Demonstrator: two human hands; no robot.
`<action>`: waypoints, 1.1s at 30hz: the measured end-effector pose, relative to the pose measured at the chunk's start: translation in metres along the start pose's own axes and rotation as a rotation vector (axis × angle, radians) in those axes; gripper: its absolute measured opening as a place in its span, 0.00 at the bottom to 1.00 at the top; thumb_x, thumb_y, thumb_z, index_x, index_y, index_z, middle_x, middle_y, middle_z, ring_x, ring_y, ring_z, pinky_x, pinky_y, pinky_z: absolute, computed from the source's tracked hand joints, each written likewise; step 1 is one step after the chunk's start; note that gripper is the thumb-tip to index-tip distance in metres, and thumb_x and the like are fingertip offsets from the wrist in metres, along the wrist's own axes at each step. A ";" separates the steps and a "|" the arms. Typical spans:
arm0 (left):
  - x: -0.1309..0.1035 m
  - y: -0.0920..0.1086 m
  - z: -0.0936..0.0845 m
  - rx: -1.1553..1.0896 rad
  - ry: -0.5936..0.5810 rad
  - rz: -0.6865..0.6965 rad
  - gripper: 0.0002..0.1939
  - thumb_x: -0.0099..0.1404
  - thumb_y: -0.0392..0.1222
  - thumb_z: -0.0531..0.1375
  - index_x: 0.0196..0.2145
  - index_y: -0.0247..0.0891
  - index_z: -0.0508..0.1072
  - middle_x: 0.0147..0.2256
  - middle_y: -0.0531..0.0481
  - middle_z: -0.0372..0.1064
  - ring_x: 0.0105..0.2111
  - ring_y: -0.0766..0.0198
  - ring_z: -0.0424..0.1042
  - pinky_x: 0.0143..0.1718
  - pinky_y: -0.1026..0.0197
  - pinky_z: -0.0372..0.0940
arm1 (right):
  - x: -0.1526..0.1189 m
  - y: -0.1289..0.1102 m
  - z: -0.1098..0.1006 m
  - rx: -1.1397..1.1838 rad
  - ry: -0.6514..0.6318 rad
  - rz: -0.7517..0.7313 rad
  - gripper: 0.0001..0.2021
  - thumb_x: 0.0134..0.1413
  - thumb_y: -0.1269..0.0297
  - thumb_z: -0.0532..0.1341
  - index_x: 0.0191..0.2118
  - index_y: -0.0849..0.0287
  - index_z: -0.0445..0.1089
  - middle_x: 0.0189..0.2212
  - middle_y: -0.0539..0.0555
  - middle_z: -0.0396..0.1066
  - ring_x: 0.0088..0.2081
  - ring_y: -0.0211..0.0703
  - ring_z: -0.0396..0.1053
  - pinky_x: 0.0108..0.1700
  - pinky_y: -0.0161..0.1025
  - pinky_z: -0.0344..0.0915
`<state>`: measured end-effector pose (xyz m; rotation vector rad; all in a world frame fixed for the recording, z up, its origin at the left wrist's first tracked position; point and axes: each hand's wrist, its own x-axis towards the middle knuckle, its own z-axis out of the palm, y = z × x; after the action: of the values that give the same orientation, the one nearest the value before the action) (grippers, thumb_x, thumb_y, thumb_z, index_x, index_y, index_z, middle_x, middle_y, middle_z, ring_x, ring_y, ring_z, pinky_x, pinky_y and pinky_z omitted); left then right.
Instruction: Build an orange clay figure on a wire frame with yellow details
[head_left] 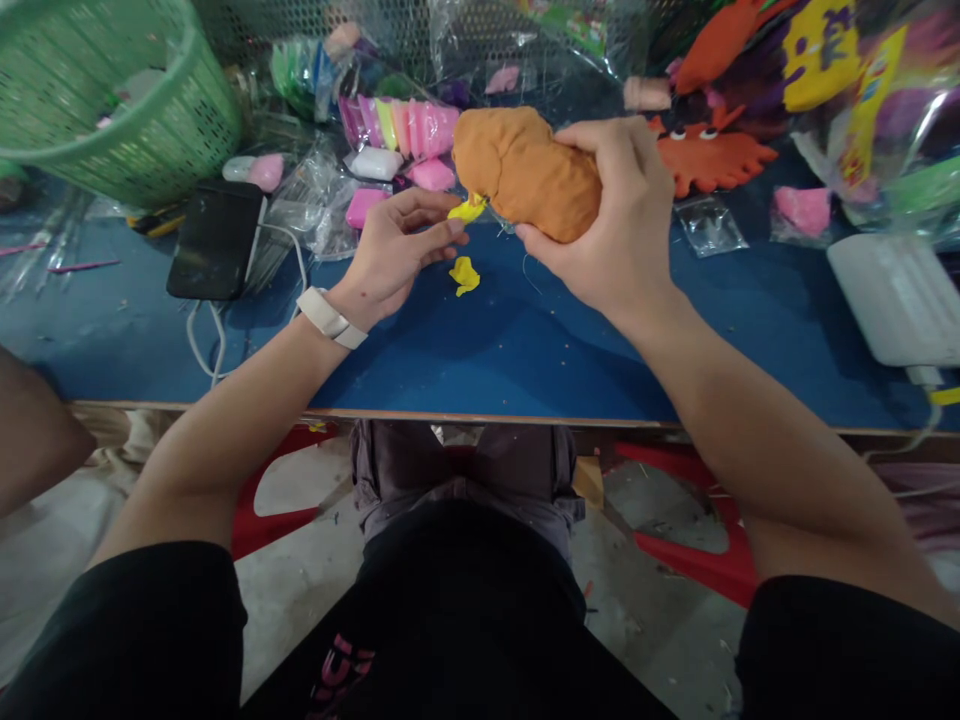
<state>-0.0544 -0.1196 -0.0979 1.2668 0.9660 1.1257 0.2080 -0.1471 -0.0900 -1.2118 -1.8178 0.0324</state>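
Note:
Raised over the blue table [480,370] is a lumpy orange-brown piece of modelling clay [521,170]. My right hand [619,220] wraps round its right end, thumb below and fingers over the top. My left hand [409,240] pinches a small yellow clay piece [469,208] at the lump's lower left; whether the two are stuck together I cannot tell. Just below my left fingertips, another yellow clay scrap [465,275] lies on the table. Behind the lump sits a row of pink and yellow clay packs [397,125].
A green basket [112,90] stands at the back left, near a black phone [217,240] with a white cable. An orange clay crab [705,155] is at the back right, and a white power bank [892,300] lies at right. Someone's arm [37,435] shows at the left edge.

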 end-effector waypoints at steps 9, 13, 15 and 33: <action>-0.001 0.001 0.002 -0.077 -0.039 -0.108 0.17 0.73 0.31 0.78 0.36 0.42 0.74 0.34 0.57 0.81 0.46 0.64 0.87 0.45 0.59 0.79 | -0.003 -0.003 0.003 0.022 -0.047 -0.015 0.32 0.53 0.53 0.79 0.62 0.30 0.73 0.66 0.55 0.76 0.73 0.78 0.72 0.68 0.79 0.80; 0.002 -0.001 -0.001 -0.061 -0.014 -0.095 0.18 0.72 0.37 0.80 0.38 0.43 0.74 0.37 0.56 0.82 0.55 0.57 0.89 0.52 0.56 0.82 | -0.004 -0.004 0.003 0.036 -0.061 -0.007 0.33 0.53 0.52 0.80 0.63 0.31 0.72 0.67 0.56 0.75 0.74 0.79 0.71 0.67 0.80 0.80; 0.001 0.002 -0.001 -0.081 -0.003 -0.103 0.14 0.73 0.37 0.78 0.42 0.43 0.75 0.39 0.54 0.83 0.55 0.53 0.90 0.55 0.54 0.84 | -0.004 -0.006 0.002 0.035 -0.058 0.011 0.33 0.53 0.51 0.80 0.63 0.31 0.72 0.68 0.56 0.75 0.73 0.79 0.71 0.68 0.80 0.79; -0.004 0.008 0.006 -0.093 0.010 -0.152 0.05 0.81 0.30 0.70 0.45 0.37 0.82 0.41 0.47 0.88 0.50 0.56 0.92 0.55 0.58 0.85 | 0.001 -0.009 -0.004 0.043 -0.087 0.059 0.29 0.55 0.47 0.79 0.60 0.31 0.71 0.69 0.53 0.76 0.72 0.77 0.69 0.74 0.83 0.69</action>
<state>-0.0504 -0.1245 -0.0896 1.0960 0.9890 1.0469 0.2041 -0.1528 -0.0828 -1.2506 -1.8464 0.1592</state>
